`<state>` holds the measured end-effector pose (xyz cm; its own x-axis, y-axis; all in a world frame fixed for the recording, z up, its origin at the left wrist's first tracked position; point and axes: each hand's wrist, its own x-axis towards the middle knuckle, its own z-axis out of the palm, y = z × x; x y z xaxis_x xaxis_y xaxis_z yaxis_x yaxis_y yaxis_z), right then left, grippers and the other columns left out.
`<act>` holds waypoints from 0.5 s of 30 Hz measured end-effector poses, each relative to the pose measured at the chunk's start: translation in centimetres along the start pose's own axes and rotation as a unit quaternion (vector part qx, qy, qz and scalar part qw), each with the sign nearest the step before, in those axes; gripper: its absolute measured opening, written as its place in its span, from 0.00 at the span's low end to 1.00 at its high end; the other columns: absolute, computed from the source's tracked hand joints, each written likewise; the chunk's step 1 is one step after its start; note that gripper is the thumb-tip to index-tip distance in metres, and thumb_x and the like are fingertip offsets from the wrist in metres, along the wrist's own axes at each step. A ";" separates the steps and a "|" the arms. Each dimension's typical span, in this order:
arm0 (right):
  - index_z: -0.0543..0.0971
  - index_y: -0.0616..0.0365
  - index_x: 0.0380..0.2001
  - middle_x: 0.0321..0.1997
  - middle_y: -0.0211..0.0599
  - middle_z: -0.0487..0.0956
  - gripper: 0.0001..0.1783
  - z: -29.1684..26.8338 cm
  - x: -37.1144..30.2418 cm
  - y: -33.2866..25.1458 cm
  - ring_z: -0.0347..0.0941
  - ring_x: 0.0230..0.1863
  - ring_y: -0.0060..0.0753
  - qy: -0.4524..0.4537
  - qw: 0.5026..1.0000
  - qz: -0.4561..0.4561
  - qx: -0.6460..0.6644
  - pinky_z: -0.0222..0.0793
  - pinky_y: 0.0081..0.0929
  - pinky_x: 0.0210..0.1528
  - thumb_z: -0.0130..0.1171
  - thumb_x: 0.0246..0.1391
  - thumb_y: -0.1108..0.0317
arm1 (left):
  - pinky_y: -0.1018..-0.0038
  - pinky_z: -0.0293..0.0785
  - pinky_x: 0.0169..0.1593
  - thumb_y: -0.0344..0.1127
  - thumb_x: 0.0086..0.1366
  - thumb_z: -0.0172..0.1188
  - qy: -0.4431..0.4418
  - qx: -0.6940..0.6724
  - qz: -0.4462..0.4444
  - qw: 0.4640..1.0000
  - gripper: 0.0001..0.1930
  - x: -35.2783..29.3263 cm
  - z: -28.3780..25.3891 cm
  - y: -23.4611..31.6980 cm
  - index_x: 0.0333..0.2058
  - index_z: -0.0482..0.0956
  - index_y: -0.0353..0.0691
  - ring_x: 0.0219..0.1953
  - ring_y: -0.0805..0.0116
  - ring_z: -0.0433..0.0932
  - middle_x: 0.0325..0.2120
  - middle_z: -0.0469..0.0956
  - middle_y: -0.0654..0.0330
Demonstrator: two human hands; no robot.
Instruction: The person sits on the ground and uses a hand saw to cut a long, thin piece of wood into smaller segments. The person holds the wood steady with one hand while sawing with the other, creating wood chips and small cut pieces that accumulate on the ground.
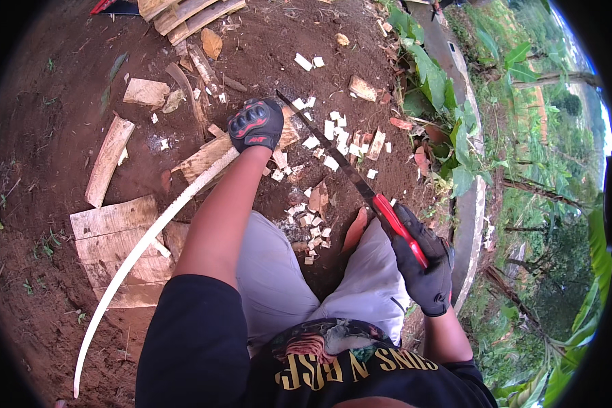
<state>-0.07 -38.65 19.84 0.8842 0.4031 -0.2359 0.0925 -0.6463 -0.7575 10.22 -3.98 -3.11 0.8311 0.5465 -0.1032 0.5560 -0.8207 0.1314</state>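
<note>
My left hand (pixel 256 125), in a black and red glove, is closed round a long pale strip of wood (pixel 141 246). It presses the strip onto a wooden block (pixel 204 160) on the ground. The strip curves down to the lower left. In my gloved right hand (pixel 425 262) is a red-handled long blade (pixel 340 160). The blade is dark and narrow and points up and left, its tip just beyond my left hand and close to the strip's end. Whether its edge has teeth cannot be made out. Small pale wood pieces (pixel 338 139) lie scattered under the blade.
More cut pieces (pixel 313 236) lie between my legs. Flat boards (pixel 126 248) and a split log (pixel 110 160) are on the left soil, with stacked planks (pixel 190 15) at the far side. Leafy plants (pixel 432 81) and a pale curved edging (pixel 470 224) border the right.
</note>
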 end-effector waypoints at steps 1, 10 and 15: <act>0.80 0.56 0.67 0.65 0.50 0.83 0.25 1.1 1.6 0.3 0.83 0.64 0.51 -0.001 0.999 0.011 0.030 0.79 0.41 0.64 0.63 0.69 0.66 | 0.54 0.83 0.40 0.48 0.70 0.52 -0.001 0.010 -0.001 1.000 0.21 0.1 -0.2 -0.2 0.33 0.93 0.46 0.36 0.48 0.90 0.34 0.90 0.49; 0.82 0.53 0.65 0.56 0.53 0.88 0.24 8.6 10.3 3.2 0.87 0.55 0.51 0.057 0.993 -0.017 0.102 0.81 0.40 0.57 0.66 0.68 0.61 | 0.50 0.83 0.45 0.49 0.70 0.51 -0.038 -0.034 -0.016 0.999 0.22 -0.1 -0.3 1.4 0.35 0.93 0.43 0.40 0.45 0.89 0.37 0.89 0.47; 0.83 0.57 0.63 0.62 0.50 0.85 0.23 -0.3 -0.3 1.2 0.83 0.63 0.50 -0.015 0.993 0.098 0.070 0.78 0.41 0.65 0.66 0.67 0.68 | 0.51 0.83 0.44 0.48 0.69 0.52 -0.012 -0.031 -0.024 0.999 0.21 -0.1 -0.5 0.2 0.34 0.93 0.44 0.39 0.46 0.89 0.37 0.89 0.48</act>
<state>-0.08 -39.77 19.15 0.8645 0.2989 -0.4042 -0.1465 -0.6194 -0.7713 10.29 -4.11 -2.54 0.8028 0.5809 -0.1346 0.5963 -0.7809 0.1860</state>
